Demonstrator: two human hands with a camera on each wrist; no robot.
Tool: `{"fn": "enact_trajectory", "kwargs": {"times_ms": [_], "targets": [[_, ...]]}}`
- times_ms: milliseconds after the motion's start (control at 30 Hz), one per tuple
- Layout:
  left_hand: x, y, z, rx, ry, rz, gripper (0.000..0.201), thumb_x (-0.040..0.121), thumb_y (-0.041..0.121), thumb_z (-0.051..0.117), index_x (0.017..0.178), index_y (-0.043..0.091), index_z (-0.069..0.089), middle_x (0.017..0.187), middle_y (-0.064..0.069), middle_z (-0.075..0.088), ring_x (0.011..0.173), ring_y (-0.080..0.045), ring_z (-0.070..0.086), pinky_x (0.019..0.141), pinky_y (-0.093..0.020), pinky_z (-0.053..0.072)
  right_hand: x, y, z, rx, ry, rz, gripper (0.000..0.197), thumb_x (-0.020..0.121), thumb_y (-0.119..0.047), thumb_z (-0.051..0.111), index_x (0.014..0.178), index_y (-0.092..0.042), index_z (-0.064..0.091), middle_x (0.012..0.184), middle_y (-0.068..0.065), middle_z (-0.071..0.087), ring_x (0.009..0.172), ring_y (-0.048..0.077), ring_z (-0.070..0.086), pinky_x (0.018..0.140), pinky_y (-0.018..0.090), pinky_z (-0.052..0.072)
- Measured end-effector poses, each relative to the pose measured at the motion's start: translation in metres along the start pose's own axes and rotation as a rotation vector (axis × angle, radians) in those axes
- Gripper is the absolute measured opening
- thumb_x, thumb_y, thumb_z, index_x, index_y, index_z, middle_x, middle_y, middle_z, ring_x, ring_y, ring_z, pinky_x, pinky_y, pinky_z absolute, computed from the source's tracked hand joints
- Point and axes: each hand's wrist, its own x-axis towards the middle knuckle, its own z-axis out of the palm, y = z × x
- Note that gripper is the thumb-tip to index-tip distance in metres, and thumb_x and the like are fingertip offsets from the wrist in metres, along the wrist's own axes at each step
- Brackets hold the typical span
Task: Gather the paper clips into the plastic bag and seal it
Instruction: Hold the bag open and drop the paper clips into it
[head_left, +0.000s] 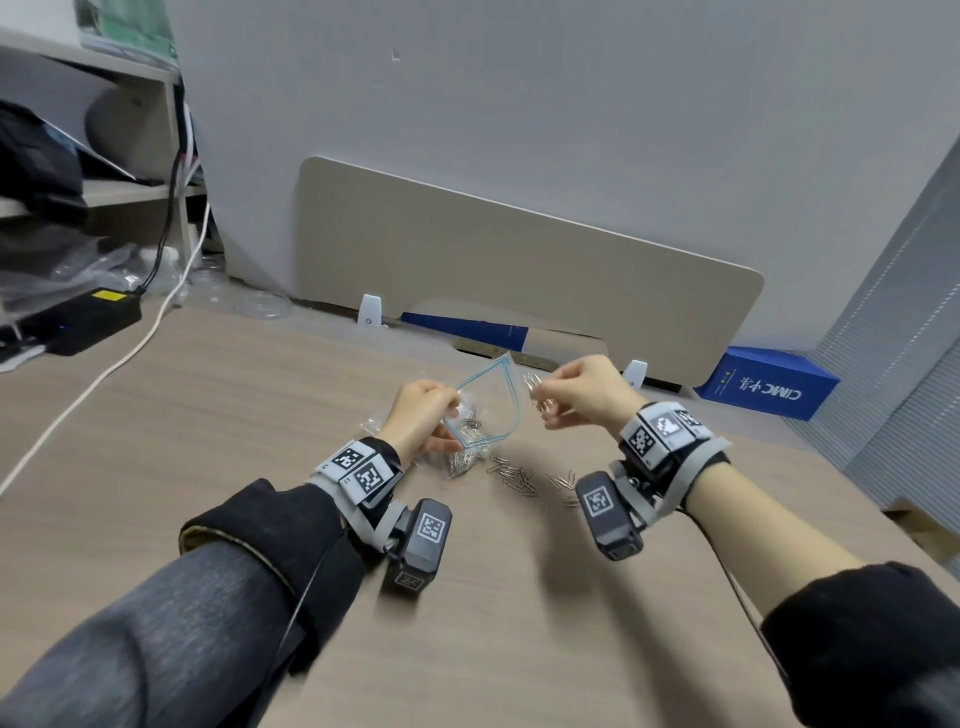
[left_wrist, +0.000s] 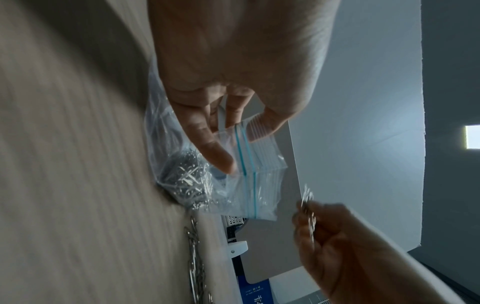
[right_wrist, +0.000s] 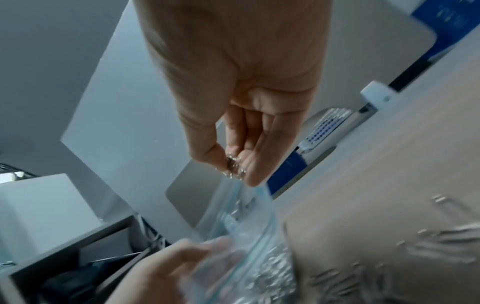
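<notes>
A clear zip bag (head_left: 485, 410) with a blue seal strip stands on the desk, its mouth held wide. My left hand (head_left: 423, 415) pinches the bag's near edge (left_wrist: 246, 148). Several silver paper clips (head_left: 467, 434) lie inside the bag's bottom (left_wrist: 187, 181). My right hand (head_left: 582, 389) is raised just right of the bag's mouth and pinches a small bunch of clips (right_wrist: 233, 166) between thumb and fingers. More loose clips (head_left: 519, 475) lie on the desk in front of the bag.
A beige divider panel (head_left: 519, 270) stands behind the desk. A blue box (head_left: 769, 384) sits at the right, past the desk's back edge. A black power adapter (head_left: 83, 317) and white cable (head_left: 104, 374) lie at the left. Crumpled clear plastic (head_left: 376, 423) lies left of the bag.
</notes>
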Motion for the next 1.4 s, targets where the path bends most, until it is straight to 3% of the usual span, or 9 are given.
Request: {"fn": "enact_trajectory", "kwargs": {"times_ms": [67, 200, 267, 467, 600, 767, 1000, 1100, 1400], "targets": [[-0.001, 0.001, 0.0, -0.003, 0.006, 0.0, 0.02, 0.089, 0.007, 0.052, 0.106, -0.003, 0.058, 0.086, -0.009, 0.054, 0.05, -0.018, 0.047, 0.046, -0.03, 0.055, 0.002, -0.014, 0.014, 0.014, 0.014, -0.054, 0.013, 0.083, -0.005, 0.069, 0.084, 0.008, 0.069, 0.063, 0.013, 0.063, 0.052, 0.017, 0.061, 0.065, 0.032, 0.062], [-0.002, 0.001, -0.001, -0.008, 0.011, -0.005, 0.023, 0.087, 0.008, 0.053, 0.107, -0.002, 0.057, 0.086, -0.009, 0.053, 0.052, -0.019, 0.049, 0.046, -0.03, 0.054, 0.008, -0.023, 0.042, -0.277, 0.045, -0.212, 0.018, 0.083, -0.012, 0.065, 0.072, 0.002, 0.072, 0.066, 0.014, 0.07, 0.061, 0.025, 0.07, 0.066, 0.033, 0.062], [-0.002, 0.001, -0.001, -0.014, 0.013, -0.007, 0.024, 0.087, 0.008, 0.054, 0.108, -0.002, 0.058, 0.086, -0.009, 0.053, 0.054, -0.02, 0.05, 0.046, -0.029, 0.053, 0.01, -0.022, 0.046, -0.346, 0.046, -0.244, 0.019, 0.084, -0.015, 0.064, 0.076, -0.001, 0.074, 0.072, 0.014, 0.072, 0.067, 0.025, 0.072, 0.066, 0.033, 0.062], [-0.001, 0.002, -0.002, -0.024, 0.043, -0.021, 0.018, 0.09, 0.007, 0.051, 0.105, -0.001, 0.058, 0.091, -0.012, 0.056, 0.049, -0.019, 0.05, 0.046, -0.03, 0.054, 0.012, 0.001, 0.021, -0.307, 0.281, -0.243, 0.02, 0.083, -0.011, 0.053, 0.078, -0.002, 0.071, 0.072, 0.012, 0.071, 0.063, 0.025, 0.071, 0.063, 0.041, 0.062], [0.0, 0.003, -0.003, -0.039, 0.085, -0.032, 0.011, 0.093, 0.008, 0.046, 0.09, 0.005, 0.057, 0.098, -0.016, 0.057, 0.055, -0.024, 0.055, 0.045, -0.031, 0.054, 0.004, 0.03, 0.011, -0.544, -0.072, -0.005, 0.025, 0.087, -0.019, 0.065, 0.107, -0.004, 0.065, 0.089, 0.007, 0.066, 0.071, 0.021, 0.066, 0.056, 0.029, 0.058], [0.0, 0.003, -0.003, -0.044, 0.11, -0.032, 0.013, 0.093, 0.008, 0.046, 0.097, 0.003, 0.058, 0.102, -0.017, 0.057, 0.056, -0.024, 0.056, 0.044, -0.03, 0.053, -0.002, 0.042, 0.03, -0.699, -0.331, -0.135, 0.061, 0.077, -0.037, 0.077, 0.131, -0.019, 0.057, 0.111, -0.002, 0.063, 0.088, 0.013, 0.059, 0.079, 0.025, 0.046], [-0.004, 0.006, -0.002, -0.064, 0.122, -0.035, 0.013, 0.092, 0.005, 0.044, 0.097, 0.001, 0.056, 0.098, -0.017, 0.054, 0.05, -0.021, 0.049, 0.046, -0.031, 0.055, 0.007, 0.041, 0.045, -0.745, -0.266, -0.266, 0.029, 0.076, -0.026, 0.079, 0.102, -0.013, 0.076, 0.099, 0.001, 0.07, 0.079, 0.011, 0.058, 0.072, 0.021, 0.044], [-0.005, 0.006, -0.002, -0.063, 0.119, -0.039, 0.013, 0.092, 0.005, 0.045, 0.097, 0.001, 0.056, 0.1, -0.018, 0.055, 0.052, -0.022, 0.051, 0.046, -0.031, 0.056, 0.007, 0.041, 0.046, -0.761, -0.222, -0.295, 0.017, 0.079, -0.023, 0.077, 0.091, -0.01, 0.078, 0.094, 0.004, 0.072, 0.083, 0.018, 0.064, 0.076, 0.026, 0.049], [-0.006, 0.006, -0.002, -0.06, 0.108, -0.036, 0.013, 0.094, 0.007, 0.044, 0.097, 0.002, 0.055, 0.102, -0.018, 0.055, 0.056, -0.023, 0.054, 0.042, -0.027, 0.053, 0.004, 0.039, 0.052, -0.878, -0.176, -0.268, 0.009, 0.081, -0.018, 0.067, 0.084, -0.012, 0.073, 0.091, 0.006, 0.073, 0.085, 0.025, 0.067, 0.074, 0.031, 0.054]]}}
